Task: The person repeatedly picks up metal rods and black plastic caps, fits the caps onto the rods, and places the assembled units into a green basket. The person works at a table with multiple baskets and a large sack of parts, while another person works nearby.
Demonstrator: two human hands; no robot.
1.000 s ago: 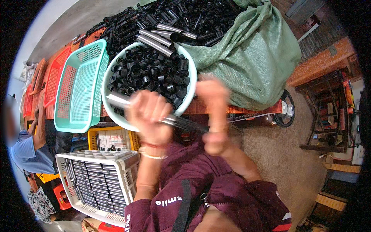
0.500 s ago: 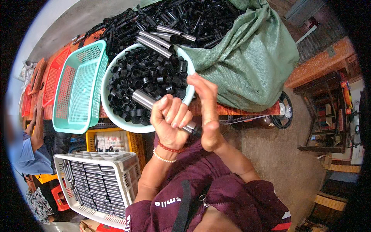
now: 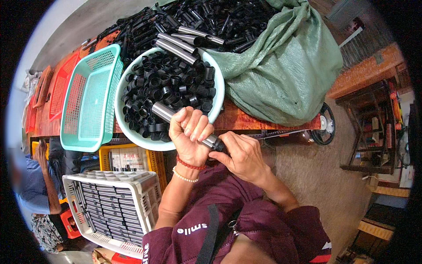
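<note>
While the left hand (image 3: 190,136) is clenched around a grey metal tube (image 3: 184,124), the right hand (image 3: 241,156) grips the tube's lower end, where a black ring (image 3: 218,145) sits between its fingertips. The tube lies slanted just over the near rim of a pale round basin (image 3: 132,136), which is heaped with short black plastic rings (image 3: 169,90). Several more grey tubes (image 3: 178,44) rest across the basin's far edge. Beside it stands a teal mesh basket (image 3: 90,101) with nothing showing inside it. Behind, a green woven sack (image 3: 281,75) spills a pile of black tubular parts (image 3: 211,17). Below the wooden bench (image 3: 246,121), a white slatted crate (image 3: 110,207) holds rows of dark finished pieces, next to a yellow crate (image 3: 151,160).

Half a second ago the right hand's fingers were raised above the tube; now they have come down and closed on its end, and the tube sits slightly lower. The tubes look smooth and dull-shiny, the sack coarse.
</note>
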